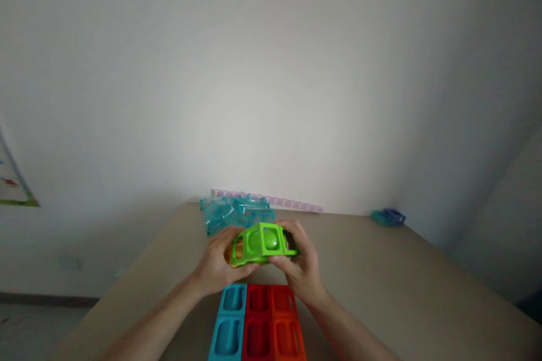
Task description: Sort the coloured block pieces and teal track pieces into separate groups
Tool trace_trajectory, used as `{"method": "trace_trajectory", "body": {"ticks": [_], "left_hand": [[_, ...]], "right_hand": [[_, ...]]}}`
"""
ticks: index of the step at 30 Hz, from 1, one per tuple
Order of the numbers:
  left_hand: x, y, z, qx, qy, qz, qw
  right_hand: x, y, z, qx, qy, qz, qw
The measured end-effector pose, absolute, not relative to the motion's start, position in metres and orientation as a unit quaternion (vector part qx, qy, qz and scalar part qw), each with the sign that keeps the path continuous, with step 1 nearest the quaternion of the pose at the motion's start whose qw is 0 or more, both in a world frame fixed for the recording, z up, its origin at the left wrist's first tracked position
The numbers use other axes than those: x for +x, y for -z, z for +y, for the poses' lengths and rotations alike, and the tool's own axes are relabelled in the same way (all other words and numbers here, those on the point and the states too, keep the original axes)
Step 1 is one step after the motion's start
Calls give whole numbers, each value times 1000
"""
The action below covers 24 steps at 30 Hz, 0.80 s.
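A bright green plastic toy frame (261,242) with open windows and a rounded green shape inside is held up above the table in both hands. My left hand (220,262) grips its left end, where a yellow-orange part (234,251) shows between the fingers. My right hand (300,259) closes round its right end, beside a dark part that I cannot make out. Just below the hands, on the table, lie moulded plastic trays side by side: a light blue one (228,335), a red one (258,338) and an orange-red one (288,338), each with recessed compartments.
Crumpled clear teal plastic packaging (237,213) lies at the table's back edge, before a purple-patterned strip (292,203) along the wall. Farther right sit a small dark blue container (394,216) and a teal piece (380,217). The beige table (372,282) meets the wall behind.
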State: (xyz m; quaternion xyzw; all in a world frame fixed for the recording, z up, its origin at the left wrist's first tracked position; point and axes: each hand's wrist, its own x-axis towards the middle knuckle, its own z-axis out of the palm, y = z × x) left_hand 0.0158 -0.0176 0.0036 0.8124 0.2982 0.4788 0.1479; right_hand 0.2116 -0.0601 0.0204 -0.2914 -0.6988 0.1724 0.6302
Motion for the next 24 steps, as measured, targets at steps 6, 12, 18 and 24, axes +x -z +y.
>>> {"method": "trace_trajectory", "body": {"ticks": [6,12,18,24], "left_hand": [[16,-1,-16,775,-503,304,232],[15,0,-13,717,-525,323,326],[15,2,-2,553,-627,342,429],[17,-4,9,304,-721,301,545]], "right_hand": [[213,-18,-57,-296,-210,-666,651],[213,-11,-50,-302,-245,-633,669],[209,-7,-48,-347,-255,-551,715],[211,-4,-43,-374,-303,-528,699]]}}
